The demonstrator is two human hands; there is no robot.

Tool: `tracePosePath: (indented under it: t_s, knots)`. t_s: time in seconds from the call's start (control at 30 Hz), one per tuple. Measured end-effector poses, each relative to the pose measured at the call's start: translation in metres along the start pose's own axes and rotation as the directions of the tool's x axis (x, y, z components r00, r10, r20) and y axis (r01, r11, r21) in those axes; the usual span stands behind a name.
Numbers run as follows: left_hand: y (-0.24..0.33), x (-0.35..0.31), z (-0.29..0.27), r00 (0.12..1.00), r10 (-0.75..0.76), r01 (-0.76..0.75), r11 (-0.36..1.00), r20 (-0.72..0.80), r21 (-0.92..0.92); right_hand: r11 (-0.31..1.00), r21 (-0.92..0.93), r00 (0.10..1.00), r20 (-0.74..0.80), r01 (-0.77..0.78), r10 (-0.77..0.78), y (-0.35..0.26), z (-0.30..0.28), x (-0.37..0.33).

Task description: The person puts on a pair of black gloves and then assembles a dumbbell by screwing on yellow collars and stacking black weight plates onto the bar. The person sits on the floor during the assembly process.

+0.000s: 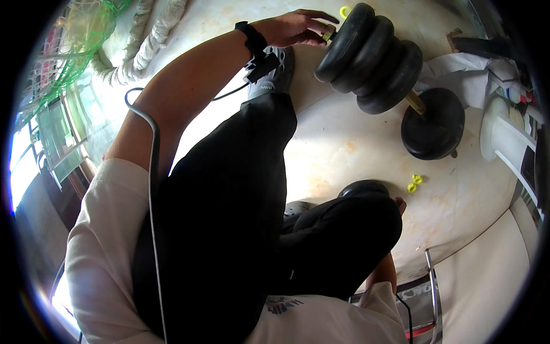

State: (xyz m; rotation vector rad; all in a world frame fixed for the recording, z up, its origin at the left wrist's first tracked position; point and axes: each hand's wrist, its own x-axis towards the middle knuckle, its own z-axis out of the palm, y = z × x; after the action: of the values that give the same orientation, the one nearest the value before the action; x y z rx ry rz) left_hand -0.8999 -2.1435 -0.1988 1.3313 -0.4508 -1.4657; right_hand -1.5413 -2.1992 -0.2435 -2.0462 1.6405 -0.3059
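A stack of several thick, black, tyre-like wheels (366,57) sits on a yellowish rod (416,103), which leans over the floor from a round black disc (433,127). My left hand (292,28) reaches to the stack's upper left end. Its thumb and fingers close around the rod's yellowish tip, beside the outermost wheel. Behind my right knee, most of my right hand (400,204) is hidden; just a few fingertips show. Close to that knee is a rounded black object (364,187), partly covered by my leg; whether my right hand touches it is unclear.
Small yellow ring-shaped pieces (415,183) lie on the pale floor, with another yellow ring (345,11) behind the wheels. At right are a white spool-like object (497,127) and crumpled white sheets (458,71). Green netting (74,46) and a wrapped tube (140,51) occupy the upper left.
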Motion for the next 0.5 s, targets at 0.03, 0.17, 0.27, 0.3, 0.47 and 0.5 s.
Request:
tracePosePath:
  t_s: [0.03, 0.17, 0.27, 0.3, 0.47, 0.5]
  knots:
    - [0.001, 0.0, -0.003, 0.996, -0.08, 0.08, 0.996, 0.031, 0.031, 1.0, -0.002, 1.0, -0.003, 0.0, 0.0, 0.0, 0.001, 0.0]
    - [0.009, -0.01, -0.023, 0.961, -0.271, 0.275, 0.959, 0.06, -0.063, 1.0, -0.002, 1.0, -0.007, -0.001, 0.001, 0.0, 0.002, 0.0]
    - [0.002, -0.015, -0.054, 0.958, -0.218, 0.269, 0.91, 0.189, -0.314, 1.0, 0.003, 1.0, -0.009, -0.001, 0.001, -0.003, 0.005, 0.001]
    - [0.003, -0.013, -0.047, 0.986, -0.134, 0.151, 0.965, 0.094, -0.213, 1.0, 0.0, 1.0, -0.013, -0.004, 0.004, -0.003, 0.005, 0.001]
    - [0.006, -0.008, -0.006, 0.992, 0.094, -0.08, 0.986, -0.086, 0.149, 1.0, 0.004, 0.999, -0.026, -0.021, 0.021, -0.017, 0.002, 0.002]
    - [0.008, -0.008, 0.002, 0.992, 0.025, -0.019, 0.998, -0.122, 0.053, 1.0, 0.002, 0.999, -0.028, -0.029, 0.029, -0.022, 0.0, 0.002]
